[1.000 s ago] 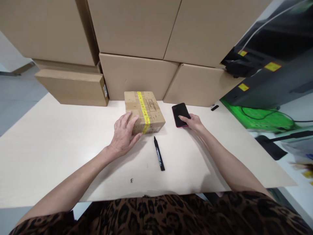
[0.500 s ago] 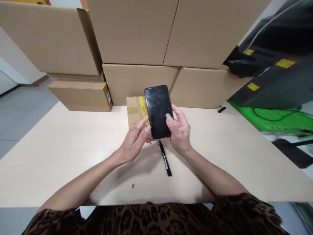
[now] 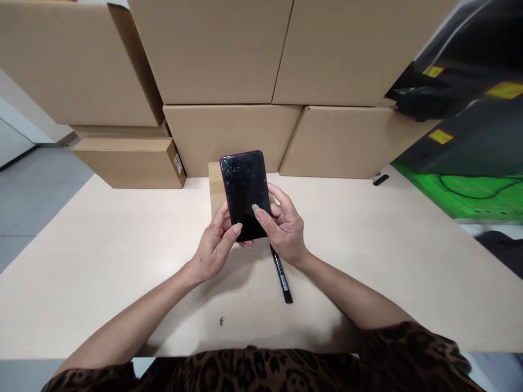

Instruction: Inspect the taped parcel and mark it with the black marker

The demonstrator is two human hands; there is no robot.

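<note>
A black smartphone (image 3: 247, 190) with a reddish edge is held up over the table, its dark screen towards me. My left hand (image 3: 217, 242) grips its lower left side, thumb on the bottom corner of the screen. On the right edge my right hand (image 3: 286, 226) is closed, with its thumb lying across the glass. Behind the phone stands a small cardboard box (image 3: 215, 185), mostly hidden. A black marker pen (image 3: 281, 276) lies on the table below my right hand, its upper end covered by that hand.
Large cardboard boxes (image 3: 229, 130) are stacked along the back of the pale table (image 3: 122, 261). A flatter box (image 3: 131, 163) stands at the back left. To the right are a green surface (image 3: 441, 190) with a cable and dark grey equipment (image 3: 469, 141). A small black object (image 3: 381, 180) lies near the back right.
The phone and both hands have shifted left and slightly nearer to me. My left thumb now rests on the screen's corner. The marker's upper end has become covered.
</note>
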